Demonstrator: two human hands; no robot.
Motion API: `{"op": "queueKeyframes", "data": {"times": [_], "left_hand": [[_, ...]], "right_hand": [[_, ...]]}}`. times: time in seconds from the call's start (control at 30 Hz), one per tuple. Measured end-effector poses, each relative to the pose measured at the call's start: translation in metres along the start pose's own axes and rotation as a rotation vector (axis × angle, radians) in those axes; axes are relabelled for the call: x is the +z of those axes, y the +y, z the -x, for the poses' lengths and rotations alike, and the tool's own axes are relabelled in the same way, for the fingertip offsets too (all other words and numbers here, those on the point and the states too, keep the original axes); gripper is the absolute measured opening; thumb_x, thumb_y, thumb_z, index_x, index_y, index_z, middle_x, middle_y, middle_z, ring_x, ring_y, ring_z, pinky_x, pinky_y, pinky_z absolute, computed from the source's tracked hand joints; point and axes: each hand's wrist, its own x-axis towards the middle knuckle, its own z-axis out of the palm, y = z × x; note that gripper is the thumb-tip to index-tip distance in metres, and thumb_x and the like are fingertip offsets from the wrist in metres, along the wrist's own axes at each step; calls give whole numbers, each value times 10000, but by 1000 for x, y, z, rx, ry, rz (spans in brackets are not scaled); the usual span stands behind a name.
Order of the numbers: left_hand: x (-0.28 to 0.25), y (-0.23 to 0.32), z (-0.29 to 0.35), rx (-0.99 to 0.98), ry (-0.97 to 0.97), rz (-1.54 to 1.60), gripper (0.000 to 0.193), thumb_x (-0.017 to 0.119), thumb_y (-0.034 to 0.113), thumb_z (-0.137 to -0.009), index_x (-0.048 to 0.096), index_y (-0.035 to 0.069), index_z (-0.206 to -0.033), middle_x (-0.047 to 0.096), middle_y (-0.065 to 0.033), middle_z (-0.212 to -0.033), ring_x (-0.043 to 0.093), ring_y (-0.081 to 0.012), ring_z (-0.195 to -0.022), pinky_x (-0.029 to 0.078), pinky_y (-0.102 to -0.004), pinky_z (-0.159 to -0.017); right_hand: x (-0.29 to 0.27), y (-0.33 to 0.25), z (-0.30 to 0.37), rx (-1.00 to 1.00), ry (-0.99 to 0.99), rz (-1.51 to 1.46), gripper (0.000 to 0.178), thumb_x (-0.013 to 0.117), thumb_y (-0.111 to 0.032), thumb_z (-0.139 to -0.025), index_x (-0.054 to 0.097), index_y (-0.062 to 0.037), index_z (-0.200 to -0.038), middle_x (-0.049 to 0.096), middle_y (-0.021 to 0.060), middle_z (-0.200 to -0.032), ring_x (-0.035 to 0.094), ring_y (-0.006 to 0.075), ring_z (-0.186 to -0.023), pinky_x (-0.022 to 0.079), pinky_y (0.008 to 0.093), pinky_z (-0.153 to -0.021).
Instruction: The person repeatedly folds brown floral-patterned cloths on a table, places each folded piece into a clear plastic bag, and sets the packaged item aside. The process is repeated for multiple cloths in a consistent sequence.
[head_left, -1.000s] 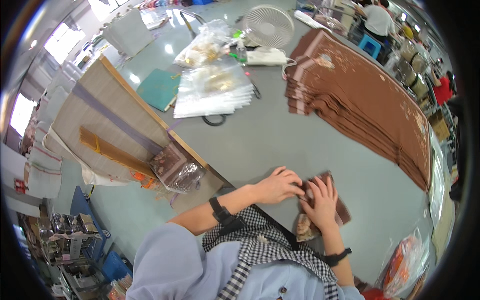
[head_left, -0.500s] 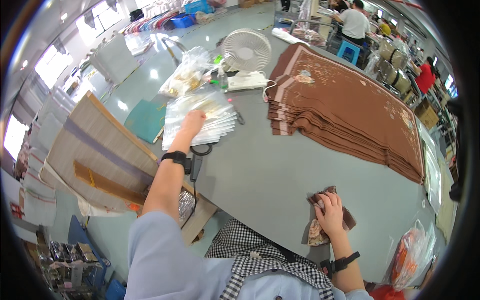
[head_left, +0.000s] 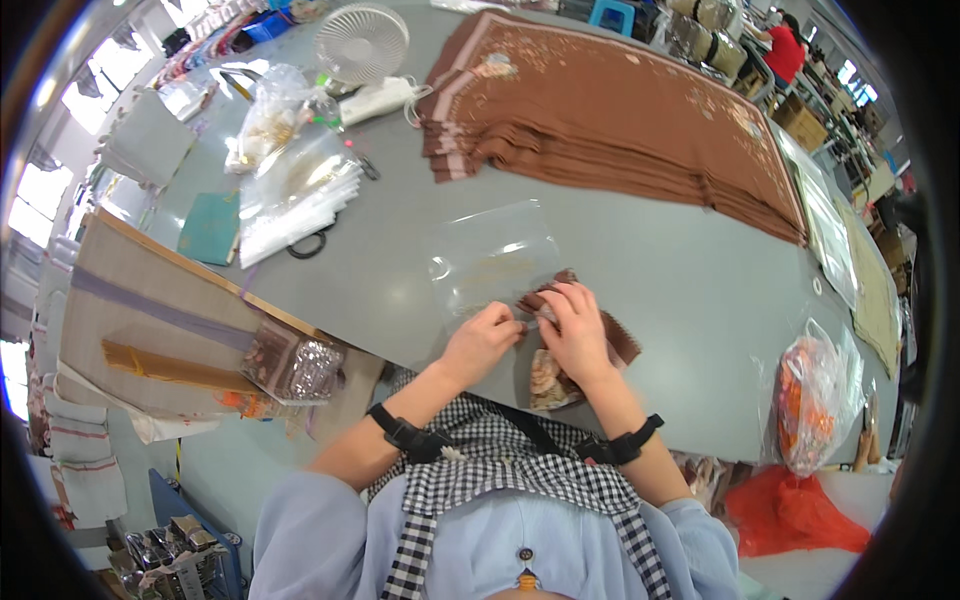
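Observation:
A clear flat plastic bag [head_left: 495, 250] lies on the grey table in front of me. My left hand [head_left: 484, 343] is closed in a pinch on the bag's near edge. Just beside it, my right hand [head_left: 573, 325] is wrapped over a small folded brown floral scarf [head_left: 556, 382], whose zigzag edge sticks out to the right. The fingertips of both hands almost meet; what lies right between them is partly hidden.
A layered stack of brown floral scarves [head_left: 610, 120] covers the far side. Far left are more clear bags [head_left: 295, 195], a white fan [head_left: 362, 45] and a teal folder [head_left: 208, 228]. At right stands a plastic bag with orange contents [head_left: 805, 395].
My left hand has come back from the pile of clear bags with one bag, now lying before me. The right hand stays on the folded scarf; the view has shifted downward.

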Motion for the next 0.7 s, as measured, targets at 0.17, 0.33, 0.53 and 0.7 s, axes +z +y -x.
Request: {"op": "queueKeyframes", "data": {"times": [0.17, 0.33, 0.53, 0.7], "left_hand": [[2, 22, 4, -85, 5, 141, 93, 694, 90, -782, 630, 39, -826, 572, -91, -926, 611, -264, -796, 517, -334, -675], [-72, -24, 23, 12, -85, 24, 135, 678, 74, -766, 550, 31, -775, 563, -76, -928, 599, -251, -777, 510, -345, -657], [-67, -36, 6, 81, -53, 1, 117, 659, 71, -775, 548, 38, -790, 556, -75, -903, 593, -284, -788, 500, -376, -685], [-44, -35, -23, -217, -255, 167, 124, 654, 117, -803, 553, 46, -799, 547, -100, -916, 577, -322, -874, 484, -405, -730]], "right_hand": [[6, -10, 18, 19, -60, 145, 313, 671, -111, -783, 578, -84, -1080, 555, 102, -1120, 501, 356, -1129, 448, 445, -927], [15, -4, 17, 1, -71, 183, 367, 683, -77, -762, 564, -69, -1109, 542, 123, -1149, 486, 362, -1131, 438, 444, -953], [9, -18, 2, -34, -80, 114, 344, 676, -64, -747, 587, -78, -1080, 561, 112, -1107, 516, 352, -1085, 453, 444, -927], [22, -61, 7, -308, -160, -65, 320, 658, -50, -711, 609, -61, -1027, 589, 110, -1089, 542, 321, -1066, 460, 429, -934]]}}
